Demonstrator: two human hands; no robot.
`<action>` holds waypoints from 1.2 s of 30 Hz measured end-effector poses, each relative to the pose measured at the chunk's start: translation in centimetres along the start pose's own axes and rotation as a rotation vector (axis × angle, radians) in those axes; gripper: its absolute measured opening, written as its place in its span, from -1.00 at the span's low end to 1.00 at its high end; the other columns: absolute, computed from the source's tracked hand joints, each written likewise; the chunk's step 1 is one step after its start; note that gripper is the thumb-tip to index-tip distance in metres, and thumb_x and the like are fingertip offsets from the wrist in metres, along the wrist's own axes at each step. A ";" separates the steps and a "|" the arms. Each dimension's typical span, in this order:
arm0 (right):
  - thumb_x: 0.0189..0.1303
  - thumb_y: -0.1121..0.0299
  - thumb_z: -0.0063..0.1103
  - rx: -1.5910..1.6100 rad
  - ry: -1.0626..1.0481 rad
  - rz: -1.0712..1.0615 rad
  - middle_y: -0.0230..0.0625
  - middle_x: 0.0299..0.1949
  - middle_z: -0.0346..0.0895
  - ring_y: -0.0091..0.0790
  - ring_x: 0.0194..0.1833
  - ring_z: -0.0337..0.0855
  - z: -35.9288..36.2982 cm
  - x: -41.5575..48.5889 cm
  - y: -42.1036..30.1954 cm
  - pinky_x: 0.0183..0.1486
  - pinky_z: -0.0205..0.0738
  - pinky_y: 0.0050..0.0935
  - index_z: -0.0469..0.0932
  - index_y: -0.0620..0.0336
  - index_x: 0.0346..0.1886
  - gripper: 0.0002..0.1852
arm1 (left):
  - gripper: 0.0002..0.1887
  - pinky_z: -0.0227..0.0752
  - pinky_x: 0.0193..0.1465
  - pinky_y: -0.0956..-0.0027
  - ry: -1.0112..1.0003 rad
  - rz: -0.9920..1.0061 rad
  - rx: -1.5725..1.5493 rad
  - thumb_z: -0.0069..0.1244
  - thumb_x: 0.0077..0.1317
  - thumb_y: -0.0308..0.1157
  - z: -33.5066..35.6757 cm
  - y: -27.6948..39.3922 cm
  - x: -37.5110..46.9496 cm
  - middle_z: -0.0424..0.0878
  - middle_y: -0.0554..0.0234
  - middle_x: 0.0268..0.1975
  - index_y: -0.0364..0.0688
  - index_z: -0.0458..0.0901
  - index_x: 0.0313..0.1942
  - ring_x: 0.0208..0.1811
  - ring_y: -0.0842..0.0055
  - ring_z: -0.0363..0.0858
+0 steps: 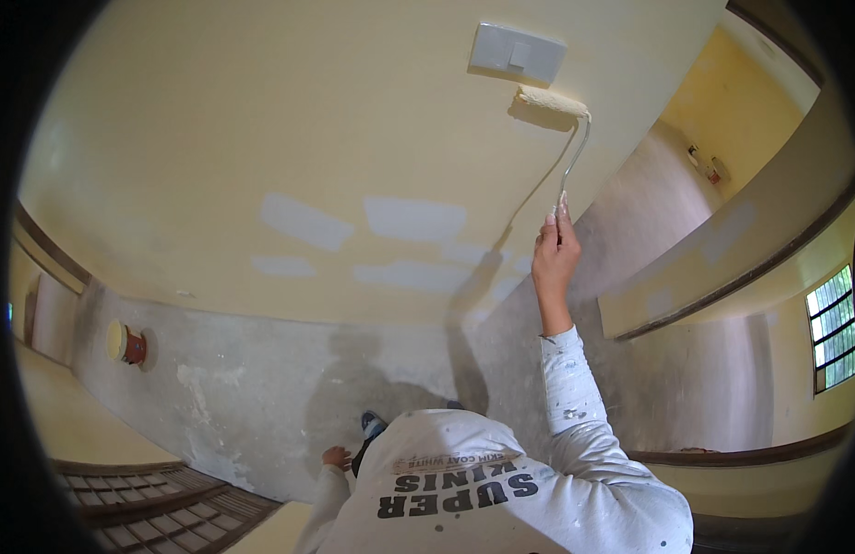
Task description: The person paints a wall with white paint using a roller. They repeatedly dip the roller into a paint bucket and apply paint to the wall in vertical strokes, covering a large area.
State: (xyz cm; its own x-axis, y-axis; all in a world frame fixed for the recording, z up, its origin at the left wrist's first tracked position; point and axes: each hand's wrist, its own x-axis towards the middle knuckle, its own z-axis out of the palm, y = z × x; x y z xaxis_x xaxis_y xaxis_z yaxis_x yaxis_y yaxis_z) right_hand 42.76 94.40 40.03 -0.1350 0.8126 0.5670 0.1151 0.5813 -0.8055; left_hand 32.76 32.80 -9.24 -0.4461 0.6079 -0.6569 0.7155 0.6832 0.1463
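My right hand [557, 244] grips the handle end of a paint roller, its arm raised toward the wall. The roller's pale, paint-loaded sleeve [553, 102] is at the yellow wall [213, 124], just below a white switch plate [517, 53]. A bent wire frame [575, 156] runs from the sleeve down to my fingers, which hide most of the handle. Whitish patches [415, 219] mark the lower wall. My left hand [336, 458] hangs low beside my body, away from the wall; nothing shows in it, and its fingers are too small to make out clearly.
A paint bucket [127, 344] stands on the grey concrete floor [247, 374] at the left. The wall ends at a corner on the right, with another room and small containers [714, 170] beyond. Farther right is a barred window [834, 331]. A brown paneled door [157, 502] is at lower left.
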 end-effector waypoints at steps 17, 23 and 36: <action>0.53 0.42 0.02 -0.028 -0.071 0.010 -0.03 -0.12 0.68 -0.30 -0.34 0.55 0.7 -0.8 0.4 -0.19 0.49 -0.38 0.48 0.34 0.37 -0.59 | -0.74 0.63 0.06 0.19 -0.076 -0.109 -0.063 0.24 0.15 -0.16 0.5 0.9 0.5 0.71 0.46 0.01 0.17 0.73 -0.12 0.10 0.39 0.68; 0.54 0.41 0.02 0.008 -0.046 0.182 -0.26 -0.43 0.48 -0.37 -0.45 0.42 1.3 -0.9 -0.6 -0.32 0.40 -0.40 0.48 0.35 0.36 -0.59 | -0.69 0.65 0.00 0.18 -0.082 -0.155 -0.311 0.23 0.20 -0.16 -1.1 1.2 -1.0 0.72 0.51 -0.05 0.15 0.70 -0.03 0.03 0.42 0.70; 0.51 0.43 0.03 0.080 -0.060 0.141 -0.26 -0.41 0.47 -0.46 -0.44 0.41 0.1 -3.4 3.2 -0.34 0.40 -0.42 0.48 0.27 0.39 -0.58 | -0.64 0.58 0.10 0.06 -0.036 0.101 0.006 0.27 0.09 -0.07 0.7 -1.0 0.2 0.66 0.31 -0.03 0.25 0.71 -0.06 0.10 0.24 0.63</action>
State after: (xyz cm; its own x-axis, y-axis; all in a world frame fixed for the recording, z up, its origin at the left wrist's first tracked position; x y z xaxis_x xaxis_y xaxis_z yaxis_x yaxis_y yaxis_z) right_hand 43.44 93.50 35.55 -0.1821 0.8804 0.4380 0.0590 0.4544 -0.8888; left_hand 32.28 31.95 -10.00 -0.3523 0.6582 -0.6654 0.7586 0.6171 0.2088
